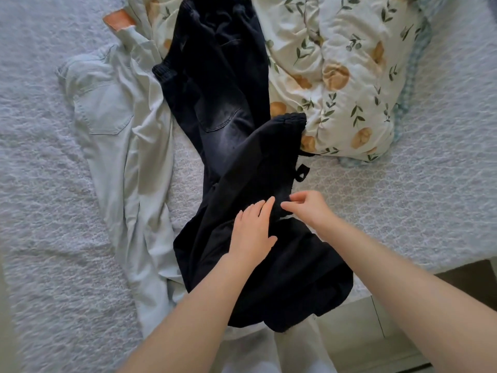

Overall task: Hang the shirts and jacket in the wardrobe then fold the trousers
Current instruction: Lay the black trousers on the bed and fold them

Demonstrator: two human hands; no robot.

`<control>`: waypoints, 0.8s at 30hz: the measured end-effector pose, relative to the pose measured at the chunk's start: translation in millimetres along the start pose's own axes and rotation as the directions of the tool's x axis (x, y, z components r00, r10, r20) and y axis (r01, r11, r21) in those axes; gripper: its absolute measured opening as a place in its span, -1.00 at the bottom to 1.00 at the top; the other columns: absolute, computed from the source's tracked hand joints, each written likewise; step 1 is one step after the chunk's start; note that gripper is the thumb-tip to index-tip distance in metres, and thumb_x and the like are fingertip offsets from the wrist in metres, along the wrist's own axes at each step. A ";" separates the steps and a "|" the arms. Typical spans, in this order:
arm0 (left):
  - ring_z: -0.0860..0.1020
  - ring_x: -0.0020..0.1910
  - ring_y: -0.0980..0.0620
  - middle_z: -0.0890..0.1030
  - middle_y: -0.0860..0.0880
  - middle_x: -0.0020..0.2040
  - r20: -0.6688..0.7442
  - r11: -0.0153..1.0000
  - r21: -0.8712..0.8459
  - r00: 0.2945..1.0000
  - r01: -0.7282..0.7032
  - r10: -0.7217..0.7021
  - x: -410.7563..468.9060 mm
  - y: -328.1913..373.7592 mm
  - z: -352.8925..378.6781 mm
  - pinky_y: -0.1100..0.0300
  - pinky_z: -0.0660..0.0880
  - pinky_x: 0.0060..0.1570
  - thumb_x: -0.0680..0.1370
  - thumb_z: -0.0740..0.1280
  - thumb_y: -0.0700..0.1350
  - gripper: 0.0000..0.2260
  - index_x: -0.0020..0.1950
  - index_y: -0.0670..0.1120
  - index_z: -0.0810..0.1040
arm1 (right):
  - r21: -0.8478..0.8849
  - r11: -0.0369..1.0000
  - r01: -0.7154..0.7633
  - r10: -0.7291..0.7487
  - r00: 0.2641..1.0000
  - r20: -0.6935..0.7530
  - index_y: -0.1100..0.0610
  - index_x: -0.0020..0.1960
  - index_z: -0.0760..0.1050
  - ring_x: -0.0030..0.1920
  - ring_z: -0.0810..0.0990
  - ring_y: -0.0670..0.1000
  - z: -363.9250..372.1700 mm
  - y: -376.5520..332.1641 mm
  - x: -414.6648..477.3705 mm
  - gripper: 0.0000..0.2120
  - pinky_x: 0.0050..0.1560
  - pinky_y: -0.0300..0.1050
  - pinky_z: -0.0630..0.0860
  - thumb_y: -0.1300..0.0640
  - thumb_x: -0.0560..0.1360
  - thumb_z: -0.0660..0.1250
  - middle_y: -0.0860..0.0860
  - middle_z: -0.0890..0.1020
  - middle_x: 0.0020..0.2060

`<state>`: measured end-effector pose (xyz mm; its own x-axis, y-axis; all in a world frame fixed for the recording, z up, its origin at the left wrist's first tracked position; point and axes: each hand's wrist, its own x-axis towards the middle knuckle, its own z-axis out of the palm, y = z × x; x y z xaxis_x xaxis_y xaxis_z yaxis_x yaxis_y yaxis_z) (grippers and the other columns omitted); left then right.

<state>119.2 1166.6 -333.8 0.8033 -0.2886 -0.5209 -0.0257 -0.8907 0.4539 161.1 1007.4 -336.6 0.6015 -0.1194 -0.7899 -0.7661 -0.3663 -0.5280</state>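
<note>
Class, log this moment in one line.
left hand: flat on black ribbed-cuff trousers | right hand: pinching them | pale blue denim jeans: unfolded alongside

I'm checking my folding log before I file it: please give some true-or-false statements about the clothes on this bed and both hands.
1. The left hand rests flat on the soft black trousers. True.
2. The pale blue denim jeans lie folded in a neat stack. False: they lie spread out, rumpled.
3. The leaf-printed cream pillow lies right of the black trousers. True.
4. The right hand holds a hanger. False: it pinches the black trousers' fabric.
</note>
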 end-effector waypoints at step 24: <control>0.68 0.05 -0.11 0.70 -0.16 0.05 0.125 0.222 -0.960 0.968 0.173 -0.215 -24.0 -77.7 -173.4 0.20 0.60 -0.12 0.47 0.43 0.02 -0.77 -0.02 -0.10 0.72 | -0.810 0.156 0.566 -0.431 0.777 0.460 -0.11 0.33 0.33 0.49 0.00 0.23 -43.7 -87.2 60.9 -0.52 0.43 0.23 0.00 0.05 0.48 0.41 -0.13 0.30 0.43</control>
<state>205.1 1303.6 -231.2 0.7091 -0.1316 -0.6927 0.7045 0.0896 0.7041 274.5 991.8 -325.1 0.6933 0.4893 -0.5291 0.4042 -0.8719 -0.2766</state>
